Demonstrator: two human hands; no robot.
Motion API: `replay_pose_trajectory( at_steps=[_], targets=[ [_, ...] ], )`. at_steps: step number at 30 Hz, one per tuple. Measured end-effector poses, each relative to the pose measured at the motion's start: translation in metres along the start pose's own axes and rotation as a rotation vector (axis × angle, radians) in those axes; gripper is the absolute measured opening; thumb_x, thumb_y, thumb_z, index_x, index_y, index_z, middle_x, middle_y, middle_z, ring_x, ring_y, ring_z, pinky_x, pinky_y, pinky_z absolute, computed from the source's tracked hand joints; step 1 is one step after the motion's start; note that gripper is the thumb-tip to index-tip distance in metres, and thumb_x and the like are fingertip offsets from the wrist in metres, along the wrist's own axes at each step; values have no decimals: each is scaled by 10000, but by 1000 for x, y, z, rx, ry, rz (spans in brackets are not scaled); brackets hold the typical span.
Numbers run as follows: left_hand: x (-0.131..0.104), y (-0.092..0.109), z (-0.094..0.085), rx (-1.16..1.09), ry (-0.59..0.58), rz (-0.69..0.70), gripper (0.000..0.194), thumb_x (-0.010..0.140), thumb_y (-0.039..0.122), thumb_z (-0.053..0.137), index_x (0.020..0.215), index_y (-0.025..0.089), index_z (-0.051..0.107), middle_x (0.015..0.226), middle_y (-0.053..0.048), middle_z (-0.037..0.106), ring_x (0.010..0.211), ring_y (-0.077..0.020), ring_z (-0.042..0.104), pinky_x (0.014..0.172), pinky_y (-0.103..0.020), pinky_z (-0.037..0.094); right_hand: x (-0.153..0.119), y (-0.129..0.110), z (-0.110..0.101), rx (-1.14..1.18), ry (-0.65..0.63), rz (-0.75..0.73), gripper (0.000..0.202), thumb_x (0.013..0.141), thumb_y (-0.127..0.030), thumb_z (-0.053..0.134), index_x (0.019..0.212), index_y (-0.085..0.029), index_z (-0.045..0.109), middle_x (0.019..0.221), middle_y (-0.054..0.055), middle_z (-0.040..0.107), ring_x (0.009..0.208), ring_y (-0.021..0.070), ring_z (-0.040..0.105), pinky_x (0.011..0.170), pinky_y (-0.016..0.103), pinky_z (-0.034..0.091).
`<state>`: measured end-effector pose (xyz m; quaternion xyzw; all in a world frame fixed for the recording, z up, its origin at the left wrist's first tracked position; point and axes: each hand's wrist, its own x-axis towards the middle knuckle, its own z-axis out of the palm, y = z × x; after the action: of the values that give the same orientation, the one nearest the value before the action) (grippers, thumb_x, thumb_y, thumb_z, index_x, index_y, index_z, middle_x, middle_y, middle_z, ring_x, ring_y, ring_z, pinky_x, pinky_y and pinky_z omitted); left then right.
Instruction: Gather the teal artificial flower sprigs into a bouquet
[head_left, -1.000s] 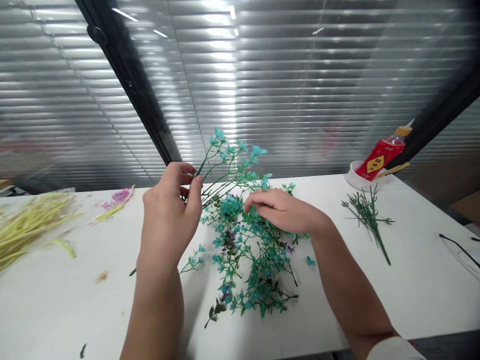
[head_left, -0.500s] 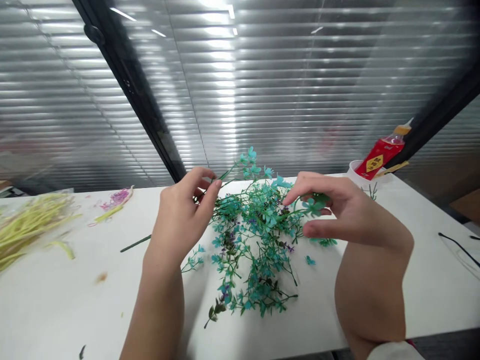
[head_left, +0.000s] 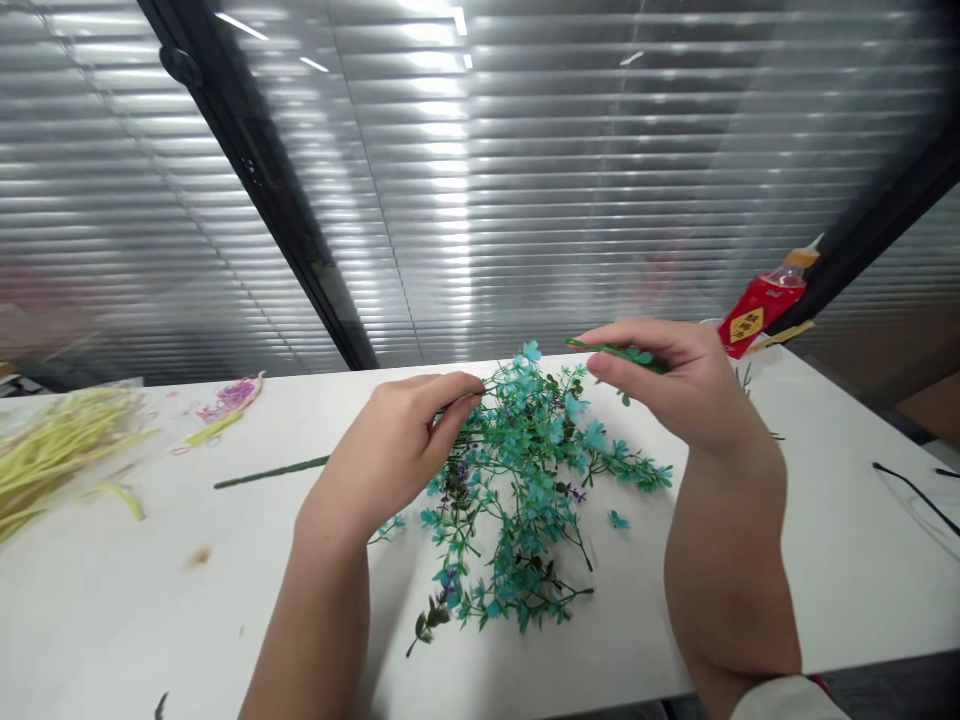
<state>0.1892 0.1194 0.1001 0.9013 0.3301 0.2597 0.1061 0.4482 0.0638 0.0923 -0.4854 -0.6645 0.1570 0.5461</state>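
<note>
A bunch of turquoise artificial flowers (head_left: pixel 529 480) with green stems and a few purple and dark sprigs lies spread on the white table. At its upper left my left hand (head_left: pixel 401 440) is closed, thumb and finger pinching a thin stem. A long dark green stem (head_left: pixel 270 473) sticks out to the left behind that wrist. Raised above the bunch's right side, my right hand (head_left: pixel 660 375) holds a green sprig (head_left: pixel 619 350) between thumb and fingers, its tip pointing left.
Yellow strips (head_left: pixel 67 440) in clear plastic lie at the far left, with a pink-purple bundle (head_left: pixel 229 400) beside them. At the back right a red-labelled bottle (head_left: pixel 761 305) leans. Black cable-like pieces (head_left: pixel 915 495) are at the right edge. Blinds (head_left: pixel 525 180) stand behind the table.
My right hand has lifted from the bunch and closed on a green sprig. My left hand has moved right and slightly down, and more of the long stem shows at its left.
</note>
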Motion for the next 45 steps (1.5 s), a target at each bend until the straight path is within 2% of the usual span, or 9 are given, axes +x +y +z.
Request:
replay_pose_trajectory(
  at_steps=[2, 7, 11, 13, 16, 21, 26, 36, 45],
  targets=[
    [-1, 1, 0, -26, -18, 30, 216, 1000, 293, 471, 1004, 218, 674, 837, -7, 695, 681, -125, 605, 628, -251, 444, 2, 0, 7, -127, -35, -40, 144, 855, -351, 742, 976, -289, 790, 859, 25, 657, 727, 137, 597, 566, 270, 472],
    [-4, 4, 0, -51, -28, 91, 184, 997, 237, 485, 1007, 205, 665, 810, 4, 648, 681, -101, 569, 628, -234, 430, 2, -1, 18, -222, -193, -100, 164, 892, -294, 687, 1030, -275, 773, 1092, 34, 648, 586, 71, 512, 533, 275, 454],
    [-6, 5, 0, -37, -14, 112, 176, 996, 218, 484, 1016, 200, 657, 860, -10, 652, 731, -110, 586, 664, -240, 442, 1, -5, 21, -156, -293, -199, 261, 915, -188, 627, 1126, -281, 749, 948, 17, 728, 792, 139, 639, 681, 288, 509],
    [-6, 5, -1, -21, -6, 111, 184, 998, 214, 474, 1027, 203, 655, 861, -16, 654, 743, -120, 592, 668, -249, 444, 0, -6, 21, -153, -303, -220, 316, 920, -144, 592, 1166, -278, 738, 893, 12, 736, 788, 141, 642, 690, 289, 508],
    [-7, 5, -1, -10, 6, 106, 202, 1001, 212, 458, 1028, 206, 658, 847, -25, 651, 726, -129, 588, 647, -259, 442, 0, -6, 21, -155, -295, -225, 318, 912, -128, 586, 1150, -269, 744, 839, 9, 720, 736, 132, 624, 656, 281, 495],
    [-9, 6, -2, -16, 31, 119, 178, 991, 199, 486, 1038, 214, 657, 846, -14, 649, 712, -117, 577, 630, -251, 443, 1, -6, 23, -118, -260, -257, 152, 889, -208, 680, 1002, -249, 773, 768, 2, 715, 681, 123, 613, 618, 275, 493],
    [-10, 7, -2, -32, 38, 132, 173, 983, 170, 503, 1043, 210, 660, 846, -5, 640, 721, -104, 574, 634, -241, 441, 2, -6, 26, -115, -159, -304, 48, 829, -196, 747, 869, -221, 759, 742, -5, 713, 662, 118, 623, 598, 270, 494],
    [-10, 8, -2, -41, 54, 143, 190, 981, 164, 508, 1077, 211, 666, 826, -3, 634, 695, -102, 561, 622, -239, 431, 4, -6, 34, -89, -119, -338, 44, 827, -167, 731, 825, -211, 727, 717, -14, 690, 659, 112, 623, 607, 270, 497],
    [-10, 9, -1, -51, 88, 175, 171, 974, 145, 525, 1067, 183, 664, 807, 4, 619, 682, -86, 547, 617, -217, 421, 4, -8, 30, -57, -81, -367, 82, 811, -123, 740, 824, -201, 720, 733, -16, 699, 664, 100, 624, 612, 257, 507]
  ],
)
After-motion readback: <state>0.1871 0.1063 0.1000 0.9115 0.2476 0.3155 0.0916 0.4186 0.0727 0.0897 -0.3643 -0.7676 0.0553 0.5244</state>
